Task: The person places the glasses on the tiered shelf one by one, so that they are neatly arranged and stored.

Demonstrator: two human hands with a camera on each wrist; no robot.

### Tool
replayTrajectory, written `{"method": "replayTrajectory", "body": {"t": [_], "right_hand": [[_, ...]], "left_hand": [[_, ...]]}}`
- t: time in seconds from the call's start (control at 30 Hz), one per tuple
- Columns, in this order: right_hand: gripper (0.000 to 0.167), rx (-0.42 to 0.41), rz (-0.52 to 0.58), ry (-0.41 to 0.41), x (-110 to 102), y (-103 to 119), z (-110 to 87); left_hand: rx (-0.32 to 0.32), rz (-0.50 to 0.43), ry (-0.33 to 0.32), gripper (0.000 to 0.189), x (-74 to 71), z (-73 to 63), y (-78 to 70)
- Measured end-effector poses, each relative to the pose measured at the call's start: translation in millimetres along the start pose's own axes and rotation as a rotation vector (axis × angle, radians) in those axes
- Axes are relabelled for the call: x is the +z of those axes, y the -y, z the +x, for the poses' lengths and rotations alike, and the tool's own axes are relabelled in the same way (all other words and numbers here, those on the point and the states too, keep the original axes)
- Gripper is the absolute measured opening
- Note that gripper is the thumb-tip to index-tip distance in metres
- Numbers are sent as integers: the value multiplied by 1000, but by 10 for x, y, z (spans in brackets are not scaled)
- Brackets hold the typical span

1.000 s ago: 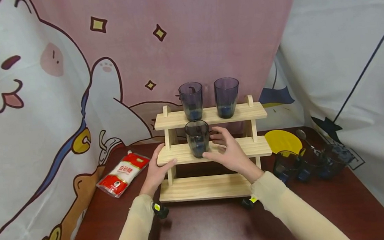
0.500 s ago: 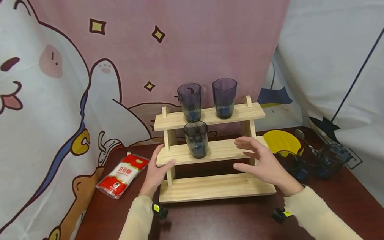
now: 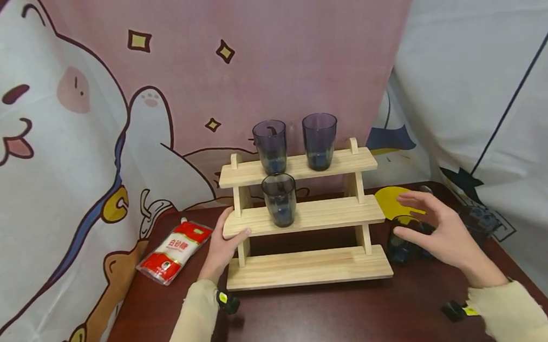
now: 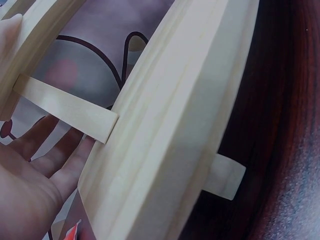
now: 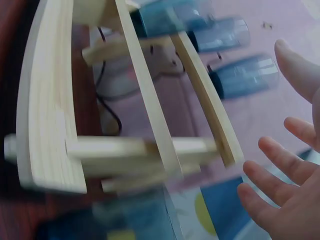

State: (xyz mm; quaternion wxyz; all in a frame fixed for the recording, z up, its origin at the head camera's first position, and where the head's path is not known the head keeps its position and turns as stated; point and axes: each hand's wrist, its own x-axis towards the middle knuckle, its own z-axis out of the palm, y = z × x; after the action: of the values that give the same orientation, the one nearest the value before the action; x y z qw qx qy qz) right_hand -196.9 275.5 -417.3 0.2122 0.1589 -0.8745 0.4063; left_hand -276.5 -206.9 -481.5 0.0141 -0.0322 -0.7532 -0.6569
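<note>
Head view showed the left hand gripping the wooden rack's middle shelf at its nine o'clock end. Its right hand hovered spread, holding nothing, over dark cups at the rack's three o'clock. Farther back, three cups stood shelved.

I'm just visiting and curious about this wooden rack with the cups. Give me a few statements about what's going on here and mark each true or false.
1. Two dark cups stand on the top shelf of the wooden rack. True.
2. The left hand grips the rack's middle shelf. True.
3. The right hand holds the cup on the middle shelf. False: it hovers open over the cups on the table, right of the rack.
4. The red and white packet lies on the bottom shelf. False: it lies on the table, left of the rack.
</note>
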Motion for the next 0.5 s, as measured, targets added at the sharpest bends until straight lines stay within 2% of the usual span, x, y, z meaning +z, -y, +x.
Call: {"method": "replayTrajectory", "body": {"t": [0.1,0.3,0.5], "right_hand": [[78,32,-58,-60,-130,-129,-76],[75,121,-103,-158,-382,-436,-241],[73,298,-135,-213,-643,-764,-367]], "left_hand": [[-6,0,1,85,-3,3,10],[-7,-4,5,87,-12,11,15],[-15,-3,8,85,-10,9,3]]}}
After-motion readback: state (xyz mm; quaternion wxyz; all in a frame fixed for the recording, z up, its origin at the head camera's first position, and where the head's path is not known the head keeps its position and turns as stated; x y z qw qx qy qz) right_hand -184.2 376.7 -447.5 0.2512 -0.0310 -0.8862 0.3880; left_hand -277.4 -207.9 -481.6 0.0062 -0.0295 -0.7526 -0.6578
